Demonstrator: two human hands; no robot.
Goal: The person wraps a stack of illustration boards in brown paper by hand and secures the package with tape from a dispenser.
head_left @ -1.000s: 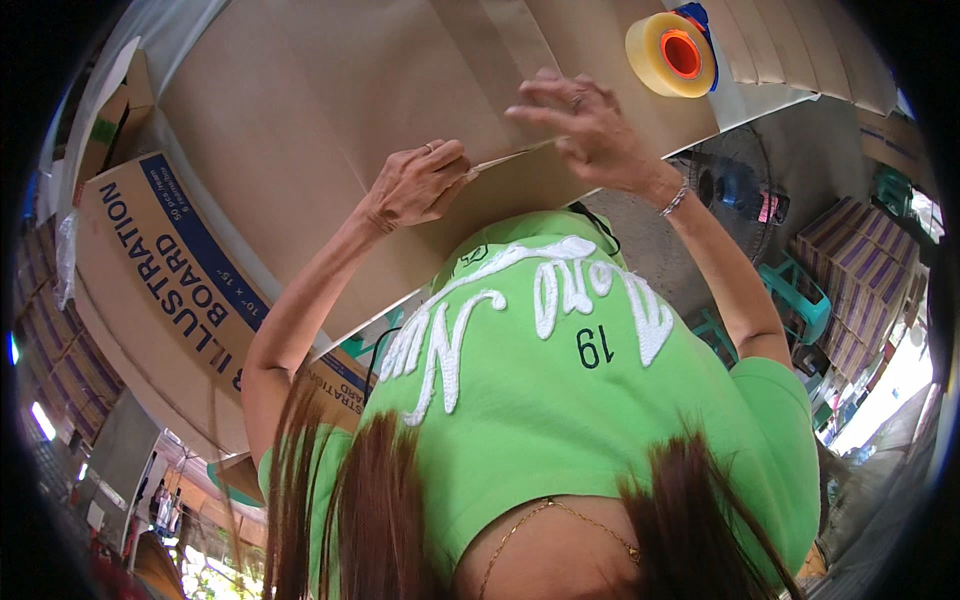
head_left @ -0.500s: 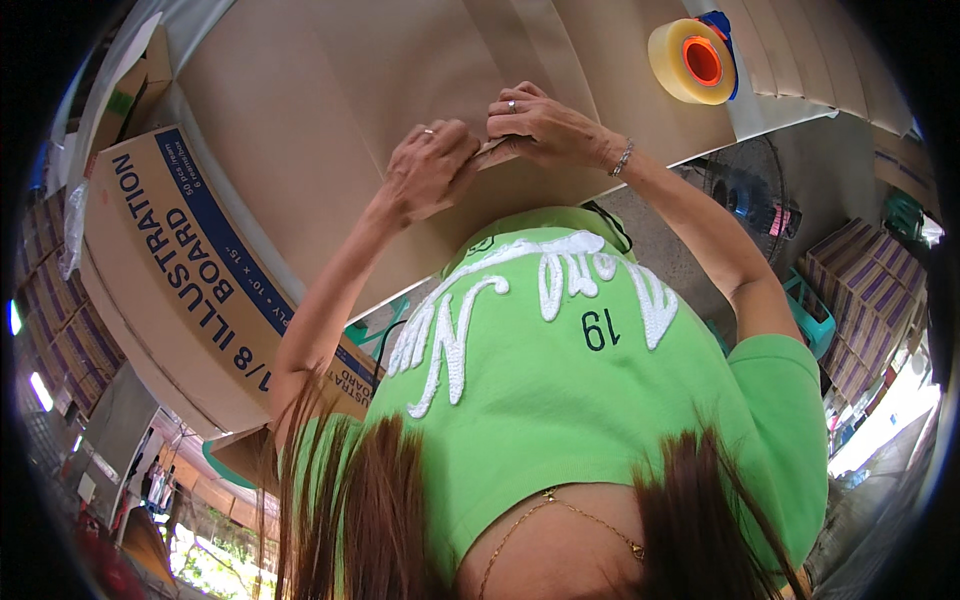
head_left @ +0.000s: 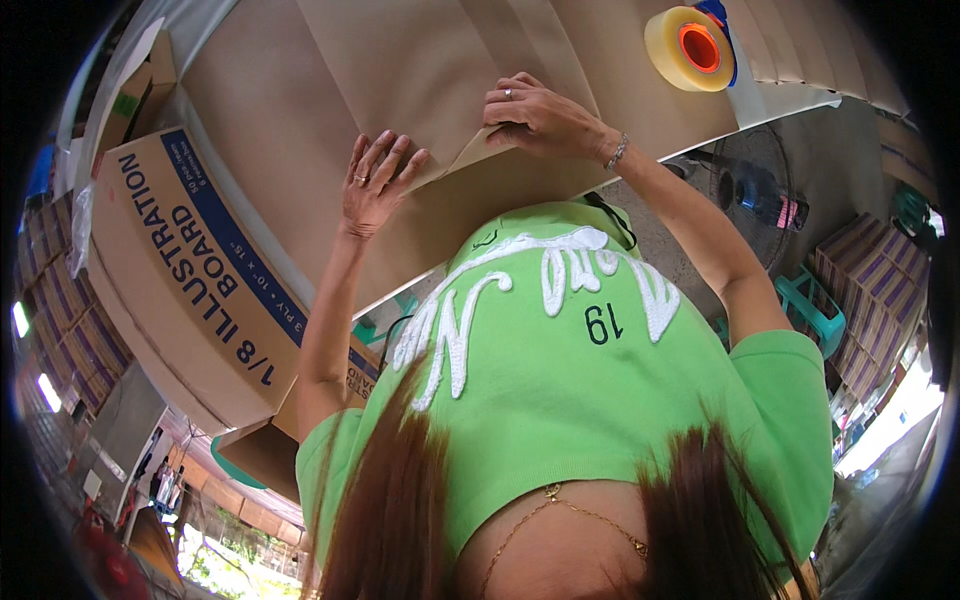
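Note:
A large sheet of brown kraft paper (head_left: 400, 80) covers the surface in front of me, with faint crease lines across it. My right hand (head_left: 540, 118) holds the near part of the sheet, thumb and fingers closed on a raised, folded edge. Left of it, my left hand (head_left: 377, 188) lies open on the paper with its fingers spread. Between the two hands the lifted edge runs at a slant. Part of the fold is hidden under the right hand's fingers.
A roll of clear tape (head_left: 662, 52) with an orange core sits at the far right. At the left stands a brown carton (head_left: 200, 300) with a blue band. A fan (head_left: 745, 185), a green stool (head_left: 822, 318) and stacked striped bundles (head_left: 875, 290) are on the right.
My left hand has let go of the paper edge, opened its fingers and moved left. My right hand keeps its hold on the edge, nearly in the same place.

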